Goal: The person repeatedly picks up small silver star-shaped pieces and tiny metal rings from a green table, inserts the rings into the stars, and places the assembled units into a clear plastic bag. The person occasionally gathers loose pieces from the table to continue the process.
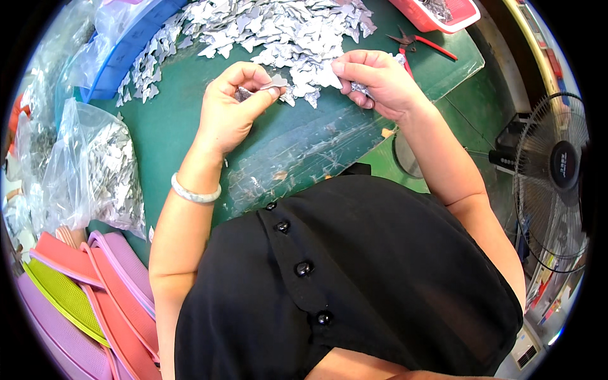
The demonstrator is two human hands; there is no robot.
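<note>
A large heap of flat silvery metal pieces (272, 31), many butterfly-like in outline, covers the far part of the green table (183, 126). My left hand (234, 104) pinches one flat silvery piece (275, 83) between thumb and forefinger, with more metal showing in the curl of its fingers. To its right, my right hand (377, 82) is closed, a silvery piece at its fingertips and others partly visible under its fingers. Both hands are just above the near edge of the heap. Red-handled pliers (421, 44) lie beyond my right hand, partly hidden by it.
At the far left stands a blue tray (123, 54). Clear plastic bags of metal pieces (114, 164) rest on the left, above stacked pink, purple and green plastic strips (95, 285). A red basket (437, 16) sits at the far right corner. A black fan (557, 171) stands right of the table.
</note>
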